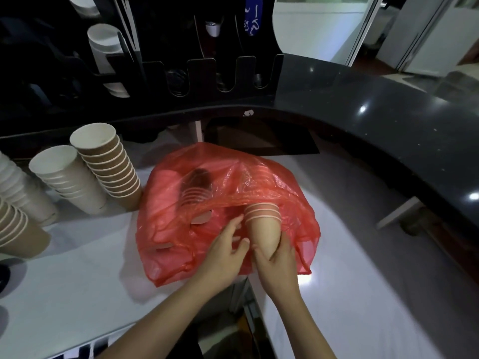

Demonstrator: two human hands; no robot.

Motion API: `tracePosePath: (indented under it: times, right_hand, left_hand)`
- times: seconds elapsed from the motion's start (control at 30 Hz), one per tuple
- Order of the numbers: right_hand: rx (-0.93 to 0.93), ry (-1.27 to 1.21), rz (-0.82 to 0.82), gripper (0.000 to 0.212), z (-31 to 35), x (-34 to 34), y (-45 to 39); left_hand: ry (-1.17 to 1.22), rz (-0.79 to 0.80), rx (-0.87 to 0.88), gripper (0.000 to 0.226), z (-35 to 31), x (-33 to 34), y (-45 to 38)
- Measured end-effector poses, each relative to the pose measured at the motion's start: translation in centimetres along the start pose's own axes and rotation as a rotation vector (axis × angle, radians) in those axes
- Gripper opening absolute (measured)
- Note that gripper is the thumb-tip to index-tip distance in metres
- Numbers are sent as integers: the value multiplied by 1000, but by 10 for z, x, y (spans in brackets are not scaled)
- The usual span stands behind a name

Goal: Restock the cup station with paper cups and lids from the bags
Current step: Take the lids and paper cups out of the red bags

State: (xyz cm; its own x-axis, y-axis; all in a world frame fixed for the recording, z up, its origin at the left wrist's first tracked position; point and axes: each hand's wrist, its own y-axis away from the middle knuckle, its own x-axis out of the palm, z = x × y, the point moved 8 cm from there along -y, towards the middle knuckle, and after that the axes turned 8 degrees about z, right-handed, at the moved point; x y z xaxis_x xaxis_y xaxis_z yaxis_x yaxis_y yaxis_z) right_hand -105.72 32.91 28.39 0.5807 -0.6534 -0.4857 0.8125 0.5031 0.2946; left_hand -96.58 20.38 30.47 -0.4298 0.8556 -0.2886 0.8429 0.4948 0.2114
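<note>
Cups in a nested stack (263, 226) poke bottom-first out of the mouth of the red bag (228, 177), and the right hand (274, 257) curls its fingers around the stack's narrow end, probably to draw it free. Beside the stack, the left hand (228, 252) rests with fingers spread and loosely bent against the bag's plastic, seemingly to pin it down. Left of the bag stand brown cups (111, 164) and white cups (67, 177); behind it, the black rack (181, 73) awaits.
</note>
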Motion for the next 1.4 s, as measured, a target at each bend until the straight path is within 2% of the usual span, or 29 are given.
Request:
tracePosePath:
  times: [0.2, 0.33, 0.5, 0.6, 0.73, 0.9, 1.2, 1.4]
  right_hand:
    - [-60, -144, 184, 51, -6, 10, 22]
    - [-61, -196, 250, 58, -12, 14, 38]
    - [-44, -250, 282, 66, -19, 17, 47]
    - [-4, -327, 296, 43, -23, 20, 50]
    - [4, -345, 175, 23, -31, 13, 46]
    - [-43, -380, 139, 40, -19, 20, 45]
    - [-18, -444, 132, 36, -6, 32, 70]
    - [-28, -482, 66, 54, -3, 39, 99]
  left_hand:
    - [43, 6, -136, 72, 22, 0, 2]
    - [158, -21, -165, 96, 27, 1, 6]
    - [205, -56, -166, 89, 34, -4, 16]
    - [212, -46, -170, 88, 45, -10, 21]
    - [210, -21, -144, 88, 51, -8, 34]
    - [227, 46, -130, 91, 58, -5, 49]
    - [206, 147, -111, 91, 57, -18, 81]
    - [144, 215, -46, 89, 45, -28, 103]
